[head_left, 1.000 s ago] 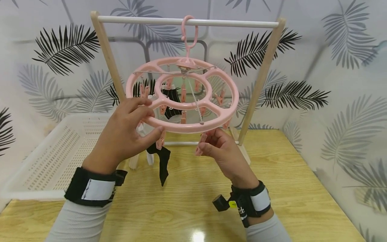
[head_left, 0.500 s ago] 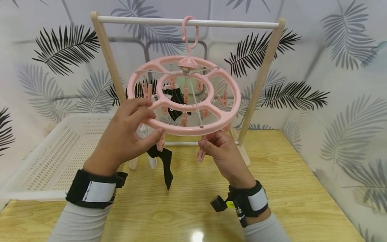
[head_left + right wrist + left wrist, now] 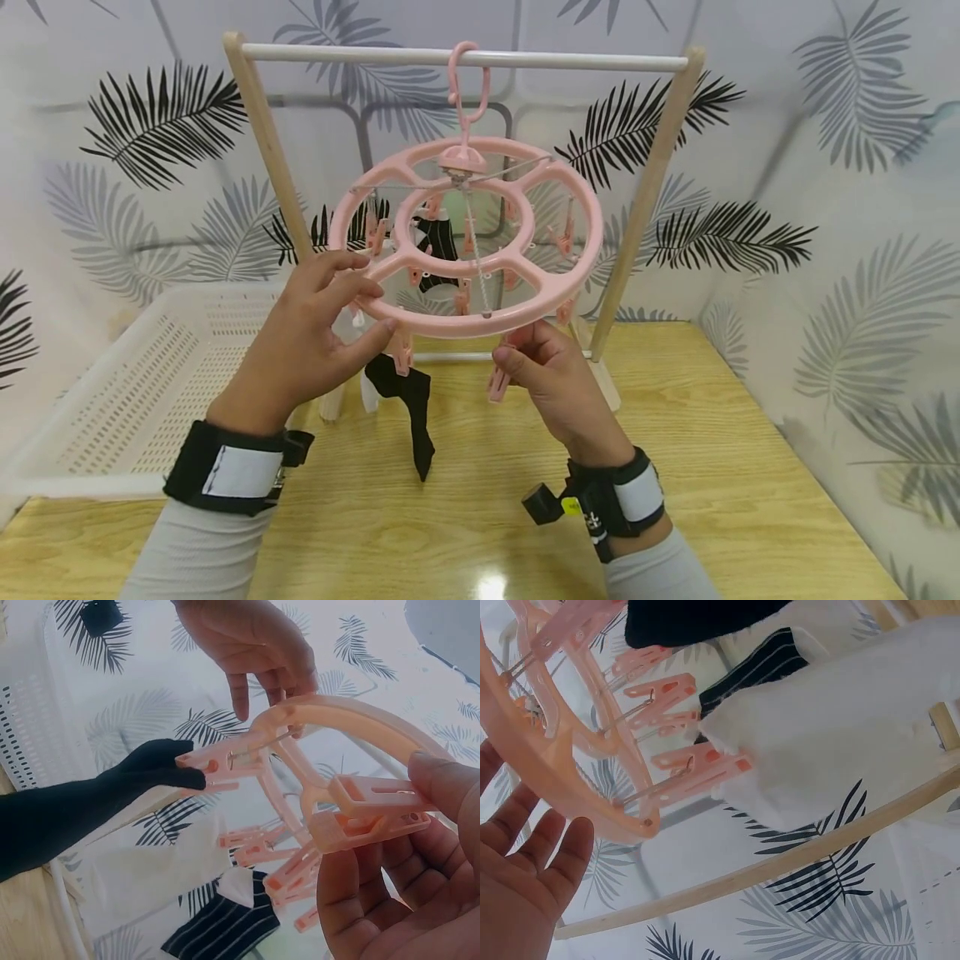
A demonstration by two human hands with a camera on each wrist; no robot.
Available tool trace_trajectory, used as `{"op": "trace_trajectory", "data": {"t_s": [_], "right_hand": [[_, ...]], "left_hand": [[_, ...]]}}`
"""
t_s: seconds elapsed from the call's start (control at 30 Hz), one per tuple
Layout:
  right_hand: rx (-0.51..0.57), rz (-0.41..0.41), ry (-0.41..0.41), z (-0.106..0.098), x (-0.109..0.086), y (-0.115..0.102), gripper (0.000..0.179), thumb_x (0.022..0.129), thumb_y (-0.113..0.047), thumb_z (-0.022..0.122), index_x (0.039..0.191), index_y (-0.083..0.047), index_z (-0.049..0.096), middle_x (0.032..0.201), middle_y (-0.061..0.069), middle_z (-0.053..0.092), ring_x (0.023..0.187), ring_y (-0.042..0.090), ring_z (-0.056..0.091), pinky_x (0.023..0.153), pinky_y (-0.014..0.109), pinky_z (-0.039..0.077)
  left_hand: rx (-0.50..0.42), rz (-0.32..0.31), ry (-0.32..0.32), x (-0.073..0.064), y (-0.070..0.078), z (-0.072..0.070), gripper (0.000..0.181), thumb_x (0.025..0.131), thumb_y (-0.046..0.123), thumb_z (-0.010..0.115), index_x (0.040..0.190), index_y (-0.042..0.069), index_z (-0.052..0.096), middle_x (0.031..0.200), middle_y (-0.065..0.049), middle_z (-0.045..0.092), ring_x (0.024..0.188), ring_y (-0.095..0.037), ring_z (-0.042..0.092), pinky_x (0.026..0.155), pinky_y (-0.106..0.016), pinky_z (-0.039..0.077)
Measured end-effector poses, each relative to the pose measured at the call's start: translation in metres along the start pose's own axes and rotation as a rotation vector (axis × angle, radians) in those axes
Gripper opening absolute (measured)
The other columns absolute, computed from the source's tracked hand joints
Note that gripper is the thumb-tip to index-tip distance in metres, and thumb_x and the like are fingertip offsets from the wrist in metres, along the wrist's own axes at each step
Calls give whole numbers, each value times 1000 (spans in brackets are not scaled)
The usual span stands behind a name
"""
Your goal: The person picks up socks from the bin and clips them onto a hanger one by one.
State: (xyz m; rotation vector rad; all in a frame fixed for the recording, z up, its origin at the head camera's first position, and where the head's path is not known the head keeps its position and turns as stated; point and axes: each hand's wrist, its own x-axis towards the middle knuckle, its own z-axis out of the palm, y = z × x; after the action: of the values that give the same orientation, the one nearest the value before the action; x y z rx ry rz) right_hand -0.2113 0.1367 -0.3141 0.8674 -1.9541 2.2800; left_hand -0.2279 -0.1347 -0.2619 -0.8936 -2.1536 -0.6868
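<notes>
Head view, hanger [image 3: 465, 325]: black sock [image 3: 417, 408] pegged, seven o'clock; unfilled peg [image 3: 498, 386], five o'clock, right hand [image 3: 558, 387] pinching; left hand [image 3: 303, 342] loose-fingered, touching.

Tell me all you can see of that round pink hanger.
The pink hanger looks like glossy plastic: two rings joined by spokes, cords running from a hub, and dangling clips. It hangs tilted, its hook over the white bar. Clips grip a black cloth and a white cloth. The left hand touches its rim; the right hand pinches one clip.
</notes>
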Motion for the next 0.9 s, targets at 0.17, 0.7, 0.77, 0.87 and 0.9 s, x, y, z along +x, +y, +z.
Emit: {"op": "trace_trajectory", "data": {"t_s": [0.17,0.7,0.77,0.87,0.9], "right_hand": [[2,-1,4,-1,0,2,10,94,-12,56,93,-2,51,77,8,57,62,24,60,63,29,56],[16,13,5,-3,2,5,4,95,-8,53,92,-5,51,78,7,58,63,22,61,65,30,56],[16,12,8,-4,2,5,4,95,-7,52,91,-5,52,78,7,59,63,22,61,65,29,56],[19,9,10,-4,2,6,5,95,-8,52,90,-6,52,78,7,59,62,22,60,64,29,56],[19,9,11,-4,2,6,5,95,-8,53,90,-6,52,78,6,59,62,22,60,64,29,56]], "left_hand": [[17,-12,-11,-1,-5,1,20,78,22,71,92,8,66,120,-17,54,118,-33,42,95,-58,37],[46,-334,27,-15,-46,-11,23,88,19,60,99,0,65,117,-21,55,113,-35,47,83,-57,44],[44,-419,-10,-16,-56,-15,27,89,22,58,104,0,65,119,-23,53,113,-36,46,84,-57,43],[36,-546,-88,-17,-73,-22,36,91,29,54,111,0,62,125,-25,50,114,-38,44,89,-59,40],[32,-582,-114,-18,-78,-25,39,91,30,52,113,0,61,127,-26,49,116,-39,43,91,-59,38]]}}
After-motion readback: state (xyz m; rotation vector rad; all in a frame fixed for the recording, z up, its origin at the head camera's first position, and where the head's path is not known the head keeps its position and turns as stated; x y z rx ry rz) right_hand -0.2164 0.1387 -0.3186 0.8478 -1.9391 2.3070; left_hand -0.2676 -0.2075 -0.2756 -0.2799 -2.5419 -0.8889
